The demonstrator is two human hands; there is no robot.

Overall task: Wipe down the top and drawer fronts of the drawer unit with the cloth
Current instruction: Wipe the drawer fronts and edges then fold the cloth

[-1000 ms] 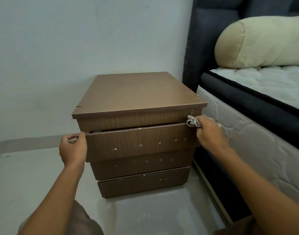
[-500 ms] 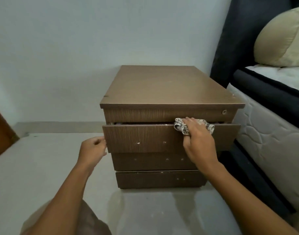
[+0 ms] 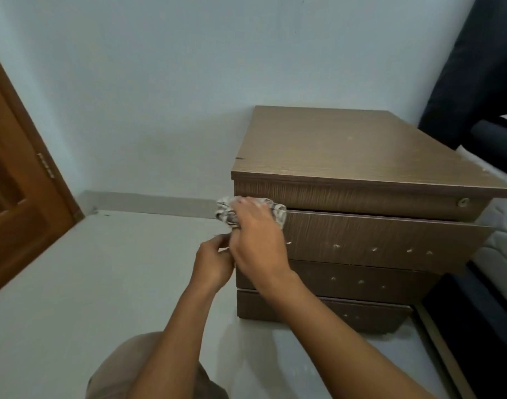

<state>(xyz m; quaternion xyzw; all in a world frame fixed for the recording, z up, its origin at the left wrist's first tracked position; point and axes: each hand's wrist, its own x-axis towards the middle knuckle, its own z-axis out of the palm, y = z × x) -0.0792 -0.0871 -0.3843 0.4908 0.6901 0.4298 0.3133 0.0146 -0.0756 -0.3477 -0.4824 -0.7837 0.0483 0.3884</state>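
At the upper left corner of the top drawer (image 3: 376,240), the right hand (image 3: 258,243) is laid with its back to the camera over the cloth (image 3: 225,211). Its fingers are curled round the bunched, patterned fabric, which is pressed against the drawer's top edge and sticks out on both sides of the knuckles. The right forearm is stretched up from the lower right and crosses the two lower drawer fronts. The left hand (image 3: 213,263) is held just below and left of it, at the drawer's left end, with its fingers curled. Its fingertips are covered by the right hand, so whether the edge is gripped cannot be told.

The top drawer is seen pulled slightly out of the drawer unit (image 3: 347,145), whose brown top is bare. A round lock (image 3: 463,201) is set in the strip above the drawer. A mattress (image 3: 502,240) and a dark headboard (image 3: 476,67) are seen close on the unit's right, a wooden door (image 3: 13,197) well apart on the left, and pale floor (image 3: 102,283) between.
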